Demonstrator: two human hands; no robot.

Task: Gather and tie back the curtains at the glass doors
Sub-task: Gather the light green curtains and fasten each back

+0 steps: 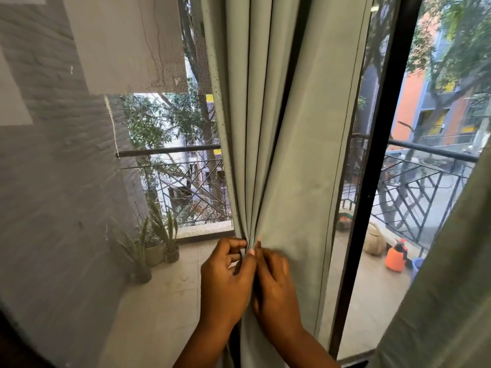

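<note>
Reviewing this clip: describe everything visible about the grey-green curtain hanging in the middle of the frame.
The curtain is a plain, matte grey-green woven-looking fabric hanging vertically in front of the glass doors, beside the dark door frame. Its right side edge has a stitched hem. Long folds run down and converge to a pinched point low in the frame, where the left hand and right hand both grip the gathered pleats. Below the hands it hangs bunched. No tie-back is visible on it.

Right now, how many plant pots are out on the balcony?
2: a pale pot and a darker pot touching its right side, by the balcony's left wall. The curtain may hide others.
</note>
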